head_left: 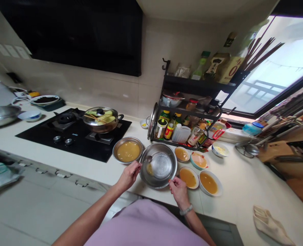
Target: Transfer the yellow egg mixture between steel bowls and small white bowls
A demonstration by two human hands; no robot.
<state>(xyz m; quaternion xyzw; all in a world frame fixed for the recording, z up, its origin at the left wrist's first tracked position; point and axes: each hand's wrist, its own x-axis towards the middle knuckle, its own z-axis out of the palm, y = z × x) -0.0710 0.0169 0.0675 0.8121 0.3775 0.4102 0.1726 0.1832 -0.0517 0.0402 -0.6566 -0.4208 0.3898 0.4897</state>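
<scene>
Steel mixing bowl (152, 180) sits between both hands, at the near table (243, 184) edge.
Left hand (129, 176) grip closed on spoon (146, 159), long axis running up-right from the hand, head inside the mixing bowl's left side beside a sieve (162, 165). Right hand (178, 191) grip pinches the near-right rim. Four filled small bowls (189, 177) lie just right of the mixing bowl, nearer the right hand, well clear of the left.

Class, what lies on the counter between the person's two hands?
In the head view, a steel bowl lies between them, holding a little yellow liquid. The left hand holds a spoon over it; the right hand grips its near rim.
</scene>
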